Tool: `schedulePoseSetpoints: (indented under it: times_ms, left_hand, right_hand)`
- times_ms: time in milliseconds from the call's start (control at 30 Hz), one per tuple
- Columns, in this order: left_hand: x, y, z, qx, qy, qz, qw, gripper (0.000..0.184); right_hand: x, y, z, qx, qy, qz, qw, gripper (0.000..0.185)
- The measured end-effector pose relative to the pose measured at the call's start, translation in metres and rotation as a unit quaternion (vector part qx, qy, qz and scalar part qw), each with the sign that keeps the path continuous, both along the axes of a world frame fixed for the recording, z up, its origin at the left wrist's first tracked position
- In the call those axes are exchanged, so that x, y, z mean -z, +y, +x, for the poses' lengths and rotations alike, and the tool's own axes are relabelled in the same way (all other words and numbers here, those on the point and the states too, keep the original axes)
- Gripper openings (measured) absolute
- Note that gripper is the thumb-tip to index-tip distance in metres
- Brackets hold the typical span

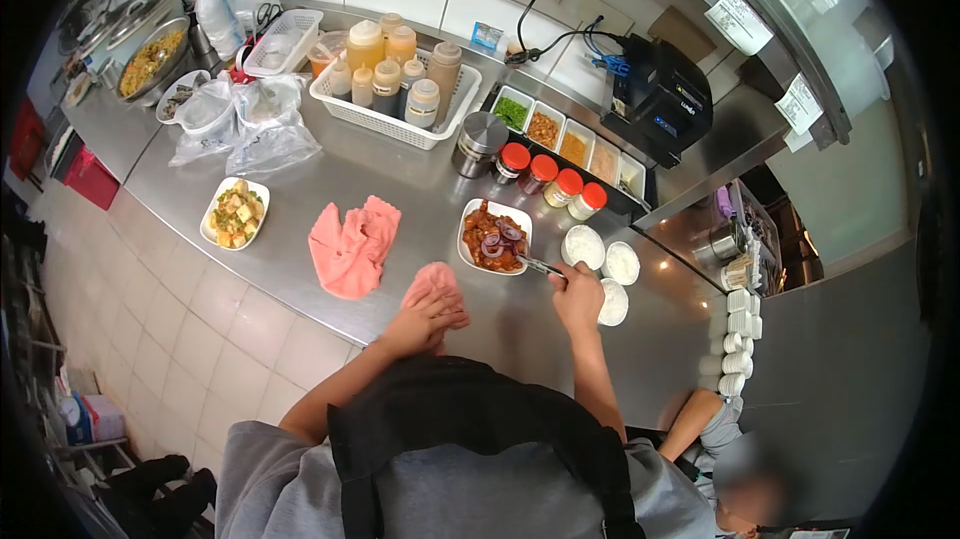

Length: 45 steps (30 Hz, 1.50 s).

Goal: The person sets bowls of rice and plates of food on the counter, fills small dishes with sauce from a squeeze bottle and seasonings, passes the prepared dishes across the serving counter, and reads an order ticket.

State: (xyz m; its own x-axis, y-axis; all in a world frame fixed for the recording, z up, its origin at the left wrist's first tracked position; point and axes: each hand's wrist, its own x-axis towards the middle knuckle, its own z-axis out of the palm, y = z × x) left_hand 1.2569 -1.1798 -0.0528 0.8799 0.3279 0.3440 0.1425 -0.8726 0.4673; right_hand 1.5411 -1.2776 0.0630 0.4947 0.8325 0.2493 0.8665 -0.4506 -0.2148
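A white square bowl [463, 247] holds glazed, reddish-brown pieces of food, and purple onion rings [503, 237] lie on top. My right hand [578, 297] is closed around slim metal tongs [543, 266], whose tips reach the onion at the bowl's right side. Left of and nearer than the bowl, my left hand [420, 324] is over a folded pink cloth [437, 282], fingers bent round it. A second, crumpled pink cloth [352, 244] lies to the left. Beside my right hand stand three cups of white rice [582, 247].
Red-lidded jars [541, 172] and a steel canister [481, 144] line the back, before a topping rack [545, 129]. A white basket [400, 129] holds several sauce bottles. Another filled bowl [236, 214] sits left. A co-worker's arm [693, 422] is at lower right.
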Motion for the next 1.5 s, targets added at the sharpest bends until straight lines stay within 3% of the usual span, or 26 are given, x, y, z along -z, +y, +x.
schedulePoseSetpoints:
  times_ms: [300, 500, 767, 900, 1000, 1100, 1233, 1500]
  left_hand:
    - [0.005, -0.001, 0.0, -0.008, -0.002, -0.016, 1.0, 0.051]
    - [0.001, 0.0, 0.002, -0.011, 0.012, -0.003, 1.0, 0.036]
    - [-0.001, 0.0, 0.002, -0.008, 0.017, -0.013, 1.0, 0.037]
    - [0.003, 0.0, 0.002, -0.011, 0.017, -0.012, 1.0, 0.053]
    - [0.001, 0.0, 0.002, -0.001, 0.004, -0.022, 1.0, 0.054]
    - [0.001, -0.001, 0.004, -0.008, 0.014, -0.024, 1.0, 0.038]
    - [0.0, -0.001, 0.003, -0.015, 0.013, -0.027, 0.999, 0.038]
    - [0.005, -0.001, 0.003, -0.007, 0.013, -0.03, 0.999, 0.039]
  right_hand:
    - [-0.05, 0.004, -0.002, 0.016, 0.074, 0.018, 0.997, 0.021]
    - [-0.063, 0.014, 0.002, -0.004, 0.058, 0.062, 0.996, 0.022]
    - [-0.029, 0.034, -0.016, -0.07, -0.077, 0.07, 0.992, 0.02]
    - [0.007, 0.036, -0.028, -0.069, -0.07, 0.029, 0.995, 0.021]
    - [0.005, 0.036, -0.032, -0.072, -0.061, 0.033, 0.995, 0.023]
    - [0.002, 0.033, -0.029, -0.063, -0.043, 0.024, 0.997, 0.024]
    - [-0.012, 0.034, -0.02, -0.027, 0.026, 0.02, 0.999, 0.024]
    - [0.002, 0.065, 0.0, -0.044, -0.017, 0.022, 0.999, 0.025]
